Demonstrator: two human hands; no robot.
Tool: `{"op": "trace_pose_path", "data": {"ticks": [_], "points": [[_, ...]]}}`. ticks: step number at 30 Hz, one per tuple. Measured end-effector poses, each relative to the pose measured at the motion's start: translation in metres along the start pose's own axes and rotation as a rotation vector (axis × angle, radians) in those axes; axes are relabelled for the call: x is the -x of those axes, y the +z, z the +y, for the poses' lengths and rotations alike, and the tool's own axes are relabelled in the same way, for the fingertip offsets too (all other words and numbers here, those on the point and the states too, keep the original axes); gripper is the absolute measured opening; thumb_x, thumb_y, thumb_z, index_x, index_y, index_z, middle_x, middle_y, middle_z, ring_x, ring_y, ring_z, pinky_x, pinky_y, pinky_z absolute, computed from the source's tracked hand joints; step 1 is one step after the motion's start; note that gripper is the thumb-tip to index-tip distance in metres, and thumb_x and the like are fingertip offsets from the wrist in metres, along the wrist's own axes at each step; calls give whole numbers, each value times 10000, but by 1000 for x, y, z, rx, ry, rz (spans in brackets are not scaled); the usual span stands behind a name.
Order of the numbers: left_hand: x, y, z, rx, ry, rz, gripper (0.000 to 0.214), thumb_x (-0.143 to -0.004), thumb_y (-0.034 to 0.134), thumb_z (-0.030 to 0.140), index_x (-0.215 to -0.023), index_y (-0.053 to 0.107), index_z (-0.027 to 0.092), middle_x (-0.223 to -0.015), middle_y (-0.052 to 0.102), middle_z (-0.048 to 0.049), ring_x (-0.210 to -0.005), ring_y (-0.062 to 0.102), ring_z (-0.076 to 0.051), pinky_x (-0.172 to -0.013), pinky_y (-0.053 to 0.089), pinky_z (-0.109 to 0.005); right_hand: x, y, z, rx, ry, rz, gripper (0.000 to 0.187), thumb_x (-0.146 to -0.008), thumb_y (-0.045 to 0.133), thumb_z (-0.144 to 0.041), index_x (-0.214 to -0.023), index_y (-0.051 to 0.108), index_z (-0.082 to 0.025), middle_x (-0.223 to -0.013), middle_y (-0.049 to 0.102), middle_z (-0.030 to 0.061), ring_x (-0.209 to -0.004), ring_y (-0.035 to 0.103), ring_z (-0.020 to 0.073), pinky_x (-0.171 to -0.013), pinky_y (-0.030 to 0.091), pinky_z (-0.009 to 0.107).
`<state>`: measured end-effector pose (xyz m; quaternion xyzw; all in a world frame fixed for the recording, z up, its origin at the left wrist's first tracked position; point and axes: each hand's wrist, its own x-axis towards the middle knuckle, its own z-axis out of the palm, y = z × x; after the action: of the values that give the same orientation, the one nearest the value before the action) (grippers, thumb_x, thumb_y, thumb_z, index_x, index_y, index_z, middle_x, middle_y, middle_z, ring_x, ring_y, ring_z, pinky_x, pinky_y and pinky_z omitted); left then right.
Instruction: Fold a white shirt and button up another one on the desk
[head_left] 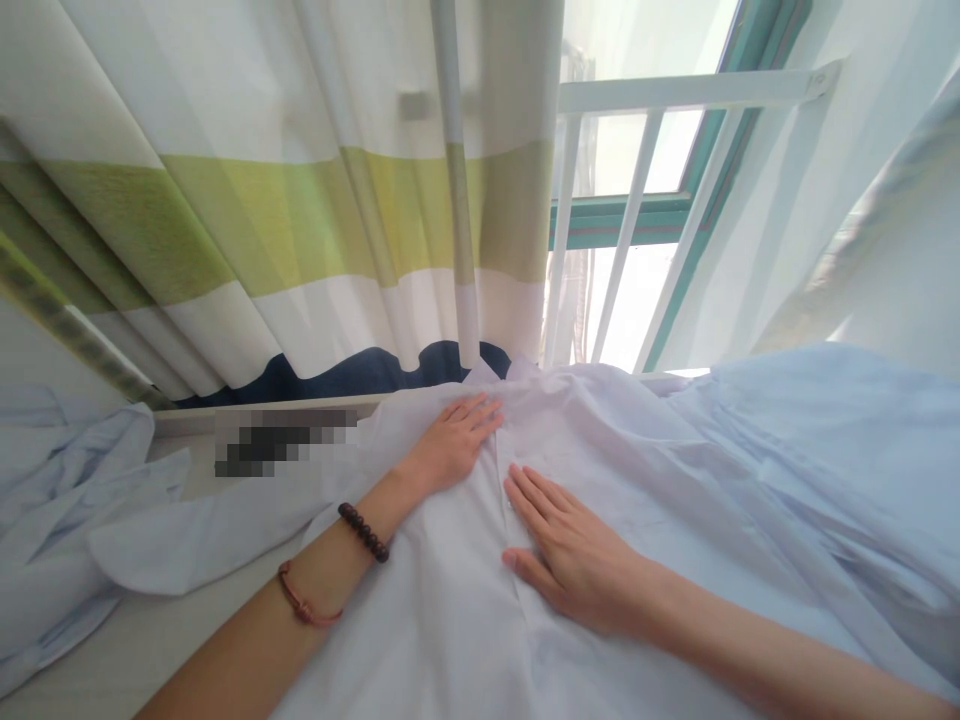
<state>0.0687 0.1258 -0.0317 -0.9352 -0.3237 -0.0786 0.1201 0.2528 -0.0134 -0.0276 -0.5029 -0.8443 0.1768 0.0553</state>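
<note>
A white shirt [442,590] lies spread out in front of me, its button placket running down the middle and its collar at the far edge. My left hand [455,440] rests flat on the upper part, left of the placket, with fingertips reaching over it. Lower down, my right hand [570,550] lies flat with its fingers stretched, its fingertips at the placket. Neither hand grips the cloth. One sleeve [225,535] of the shirt extends out to the left. A beaded bracelet [364,532] and a thin cord bracelet [300,600] circle my left forearm.
More pale cloth lies bunched at the left [60,510] and at the right [847,430]. A dark, pixelated object [270,445] sits near the far ledge. Beyond hang white-and-green curtains [300,220], beside a white railing [690,95] before a window.
</note>
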Motion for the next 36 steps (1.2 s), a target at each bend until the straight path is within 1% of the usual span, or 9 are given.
{"op": "trace_pose_path", "data": {"ticks": [6, 10, 14, 18, 22, 26, 28, 32, 36], "points": [[3, -4, 0, 30, -17, -94, 462, -952, 334, 131, -1399, 433, 191, -1508, 365, -17, -1402, 295, -183, -1149, 230, -361, 4, -1, 7, 3, -48, 23, 718, -960, 289, -526, -1495, 199, -56, -1559, 102, 132, -1441, 75, 257, -1185, 139, 425], [10, -9, 11, 69, -99, -137, 478, -1002, 263, 266, -1470, 295, 172, -1549, 262, -47, -1402, 297, -186, -1145, 241, -363, 10, 3, 18, 31, 3, 64, 693, -979, 201, -514, -1501, 173, -59, -1560, 100, 124, -1440, 85, 240, -1184, 149, 443], [18, -6, 23, 118, -146, -228, 536, -1007, 163, 421, -1485, 261, 201, -1533, 290, -38, -1411, 275, -219, -1121, 286, -422, 12, 2, 30, 81, 29, 59, 699, -975, 175, -535, -1498, 193, -72, -1559, 107, 113, -1440, 87, 234, -1182, 137, 461], [14, 0, 22, 124, -167, -241, 534, -996, 203, 458, -1484, 265, 250, -1544, 263, -31, -1427, 229, -240, -1144, 221, -475, 7, -7, 33, 96, 1, 31, 731, -965, 186, -557, -1495, 188, -52, -1556, 100, 128, -1438, 87, 248, -1176, 145, 477], [10, 1, 17, 97, -168, -183, 513, -989, 264, 448, -1477, 279, 288, -1554, 244, -13, -1432, 214, -229, -1155, 207, -474, -3, -18, 42, 104, 18, 49, 745, -962, 158, -570, -1490, 222, -48, -1554, 159, 138, -1433, 138, 250, -1161, 221, 452], [15, -2, 7, 15, -259, 0, 544, -981, 327, 303, -1499, 210, 184, -1583, 133, -62, -1456, 102, -234, -1178, 70, -492, -20, -34, 78, 314, 106, 449, 664, -979, 241, -475, -1460, 297, -20, -1548, 221, 172, -1437, 150, 283, -1150, 231, 477], [17, -4, -5, -20, -343, 92, 529, -968, 348, 229, -1471, 266, 87, -1551, 244, -133, -1434, 192, -256, -1168, 120, -491, -31, -47, 102, 390, 174, 556, 582, -981, 298, -376, -1432, 347, -10, -1519, 294, 201, -1409, 245, 310, -1121, 284, 473], [16, -9, -34, -20, -416, 176, 363, -964, 394, 188, -1290, 538, 119, -1316, 581, -103, -1216, 501, -228, -1054, 366, -388, -48, -76, 140, 464, 331, 547, 366, -940, 411, -213, -1239, 588, -99, -1300, 549, 182, -1127, 557, 292, -902, 474, 383], [13, -10, -50, 3, -424, 242, 233, -958, 465, 238, -1059, 672, 209, -1118, 671, -27, -1035, 566, -185, -950, 440, -329, -54, -85, 152, 474, 287, 489, 334, -937, 386, -138, -819, 698, -160, -952, 654, 94, -857, 613, 194, -705, 471, 271]]}}
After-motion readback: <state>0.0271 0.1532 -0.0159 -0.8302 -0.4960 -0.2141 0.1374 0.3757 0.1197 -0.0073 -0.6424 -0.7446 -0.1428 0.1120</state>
